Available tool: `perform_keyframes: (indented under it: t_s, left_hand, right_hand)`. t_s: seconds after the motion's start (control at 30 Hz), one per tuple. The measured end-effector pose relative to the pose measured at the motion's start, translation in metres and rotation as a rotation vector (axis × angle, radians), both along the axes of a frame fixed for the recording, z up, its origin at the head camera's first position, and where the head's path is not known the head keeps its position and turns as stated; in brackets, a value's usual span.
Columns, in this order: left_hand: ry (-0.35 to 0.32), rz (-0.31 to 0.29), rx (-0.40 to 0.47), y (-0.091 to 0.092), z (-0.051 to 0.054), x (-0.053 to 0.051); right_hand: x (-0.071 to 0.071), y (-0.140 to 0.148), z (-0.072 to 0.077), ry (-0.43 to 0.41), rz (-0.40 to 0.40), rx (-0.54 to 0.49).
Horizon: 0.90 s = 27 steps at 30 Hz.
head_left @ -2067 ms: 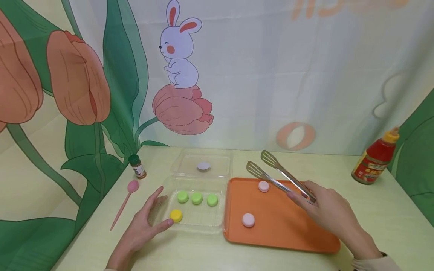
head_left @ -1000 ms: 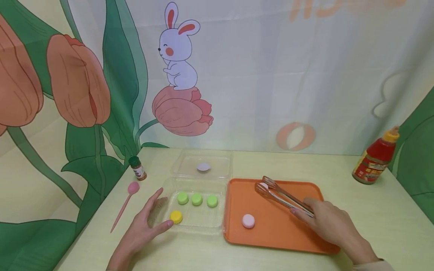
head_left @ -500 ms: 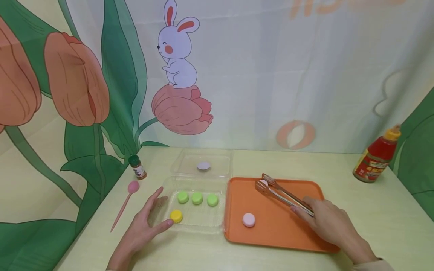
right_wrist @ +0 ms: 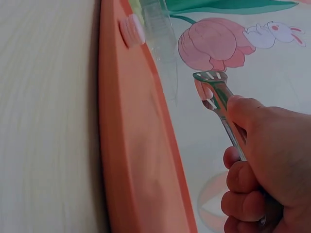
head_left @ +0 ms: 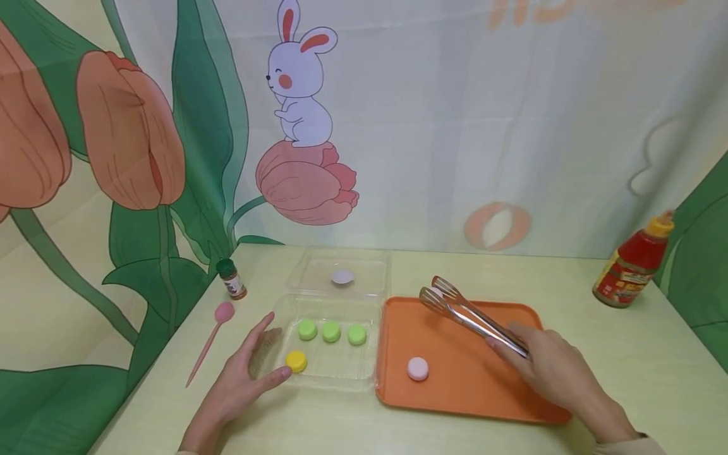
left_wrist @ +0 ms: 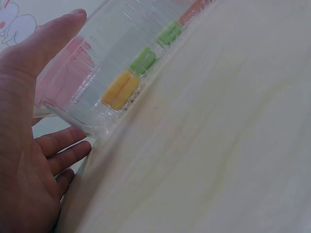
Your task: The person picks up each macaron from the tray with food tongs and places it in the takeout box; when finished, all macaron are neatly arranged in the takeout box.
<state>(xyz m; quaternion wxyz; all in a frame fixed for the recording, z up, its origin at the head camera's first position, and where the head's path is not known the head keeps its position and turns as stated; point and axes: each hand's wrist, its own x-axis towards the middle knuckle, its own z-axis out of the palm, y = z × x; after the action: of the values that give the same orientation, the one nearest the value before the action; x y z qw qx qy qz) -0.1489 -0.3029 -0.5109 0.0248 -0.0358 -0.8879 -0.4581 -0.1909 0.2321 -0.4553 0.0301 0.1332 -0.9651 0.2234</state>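
lower right: right hand (head_left: 550, 368) gripped slotted metal tongs (head_left: 473, 323), 1 round pink macaron (right_wrist: 199, 90) newly raised; left hand (head_left: 241, 379) lay unclenched.

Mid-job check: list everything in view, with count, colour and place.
Table: 1, pale yellow, lower view
Backdrop: 1, mainly white and green, tulip-and-rabbit print, behind table
Container: 1, clear, open on table
White patch: 1, white, at container's far half
Green macarons: 3, green, row inside container
Yellow macaron: 1, yellow, container's near-left corner
Tray: 1, orange, right of container
Tongs: 1, silver, above tray
Pink macarons: 2, pale pink, one on tray, one between tongs' tips
Spoon: 1, pink, table's left
Small bottle: 1, green-capped, beyond spoon
Sauce bottle: 1, red, yellow-capped, far right
Left hand: 1, beside container
Right hand: 1, holding tongs
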Motion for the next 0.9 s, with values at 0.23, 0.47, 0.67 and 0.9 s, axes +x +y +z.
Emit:
perform_keyframes:
  t_s: [0.23,0.47,0.67,0.9]
  left_hand:
    - [0.015,-0.003,0.004,0.000,-0.001,0.000]
    - [0.022,-0.006,0.010,0.000,-0.001,0.000]
    - [0.022,-0.003,0.008,0.000,-0.001,-0.001]
    - [0.003,0.003,0.021,-0.001,-0.001,-0.001]
  right_hand:
    - [0.008,-0.020,0.014,0.048,0.054,-0.043]
    - [0.011,-0.042,0.017,0.094,0.153,-0.087]
    - [0.015,-0.062,0.015,0.099,0.200,-0.063]
    - [0.017,-0.085,0.013,0.073,0.274,-0.030]
